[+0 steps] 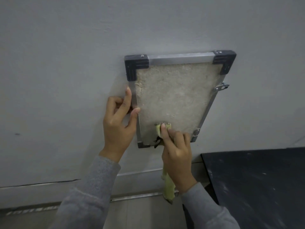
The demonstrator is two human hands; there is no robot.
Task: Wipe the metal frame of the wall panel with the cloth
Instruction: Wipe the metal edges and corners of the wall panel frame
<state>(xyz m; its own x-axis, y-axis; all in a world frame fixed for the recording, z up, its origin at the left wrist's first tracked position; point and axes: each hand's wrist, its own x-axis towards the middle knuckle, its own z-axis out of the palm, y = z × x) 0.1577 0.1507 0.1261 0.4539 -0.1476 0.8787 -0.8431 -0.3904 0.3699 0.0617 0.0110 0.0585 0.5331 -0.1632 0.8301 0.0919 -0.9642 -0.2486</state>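
Far left of the frame: bare grey wall [57, 63], a small dark mark at mid-height, a crack line low down above the skirting.

Left of centre: left hand [118, 123], grey sleeve [92, 195] rising from the bottom edge. Forefinger and thumb pinch the left rail of the metal frame [179, 57]; the other fingers are curled against the wall just beside it.

Centre: wall panel [173, 96], rough beige face, mounted on the wall and bordered by the silver frame. Dark plastic corner caps [136, 66] at the two upper corners, each with a screw head on top. The lower left corner is bare metal.

Lower centre: right hand [176, 156] grasps the cloth [168, 187], yellow-green. Thumb presses the cloth's upper end, with its stitched edge, against the lower part of the beige face, just above the bottom rail. The hand covers the middle of the bottom rail. The cloth's tail hangs below the wrist in front of the skirting.

Right of centre: a metal bracket [222, 87] juts from the right rail; a second fixing sits near the lower right corner.

Lower right: a dark board [255, 179] with pale scuffs, next to the wall.
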